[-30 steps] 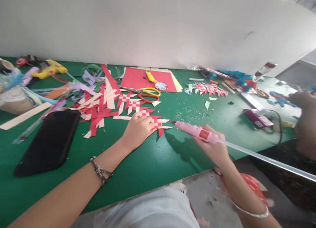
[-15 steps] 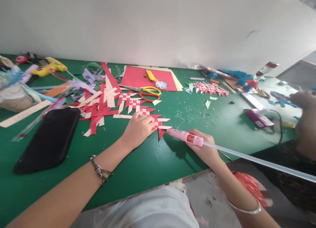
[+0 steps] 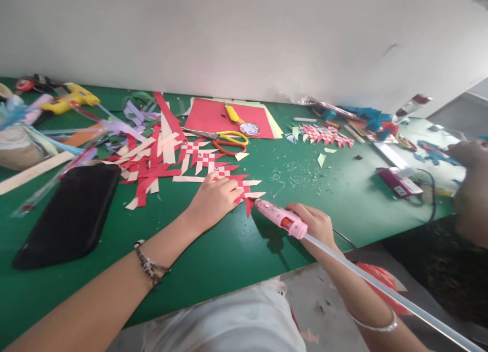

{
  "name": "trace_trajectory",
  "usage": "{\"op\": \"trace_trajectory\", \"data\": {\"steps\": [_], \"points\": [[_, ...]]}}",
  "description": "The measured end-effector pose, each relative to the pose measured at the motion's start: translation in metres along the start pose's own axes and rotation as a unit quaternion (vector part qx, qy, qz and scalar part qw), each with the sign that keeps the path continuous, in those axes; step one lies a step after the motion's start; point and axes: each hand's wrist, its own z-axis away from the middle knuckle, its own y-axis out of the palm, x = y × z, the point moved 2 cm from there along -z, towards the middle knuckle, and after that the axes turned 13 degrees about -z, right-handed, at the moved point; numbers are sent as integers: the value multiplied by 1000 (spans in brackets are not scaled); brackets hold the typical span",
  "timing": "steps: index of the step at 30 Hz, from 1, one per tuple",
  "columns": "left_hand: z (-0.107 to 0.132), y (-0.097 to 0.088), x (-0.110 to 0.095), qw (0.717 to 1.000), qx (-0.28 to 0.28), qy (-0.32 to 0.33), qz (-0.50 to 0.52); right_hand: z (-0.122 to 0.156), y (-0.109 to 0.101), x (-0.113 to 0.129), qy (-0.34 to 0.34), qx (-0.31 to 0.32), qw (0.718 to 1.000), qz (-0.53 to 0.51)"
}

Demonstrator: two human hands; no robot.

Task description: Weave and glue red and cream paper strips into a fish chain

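Observation:
My left hand point(image 3: 215, 197) rests on the table with its fingers curled over a red-and-cream woven paper fish point(image 3: 246, 188), pinning it down. Part of that fish is hidden beneath the fingers. My right hand point(image 3: 316, 225) grips a pink hot glue gun point(image 3: 280, 215), and a long clear glue stick point(image 3: 366, 275) sticks out of its back end. The gun's nozzle meets the fish's lower right edge, by a red paper point. More woven fish point(image 3: 206, 158) lie just beyond my left hand.
Scissors point(image 3: 229, 138) and red paper sheets point(image 3: 202, 115) lie behind the fish. Paper strips point(image 3: 152, 158), a black phone-like slab point(image 3: 72, 214) and a yellow glue gun point(image 3: 70, 98) are left. Several finished fish point(image 3: 328, 135), glue scraps and a purple box point(image 3: 398, 181) lie right, near another person's hand point(image 3: 468, 158).
The back end of the glue gun and its stick have swung down toward me, while the nozzle stays at the fish's edge. My left hand keeps its place on the fish.

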Motion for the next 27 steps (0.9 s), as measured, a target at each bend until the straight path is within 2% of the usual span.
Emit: {"op": "trace_trajectory", "data": {"steps": [5, 27], "points": [[-1, -1, -2, 1000, -1, -7, 0, 0, 0, 2, -1, -18, 1000, 6], [-1, -4, -4, 1000, -5, -21, 18, 0, 3, 6, 7, 1, 999, 40]]}}
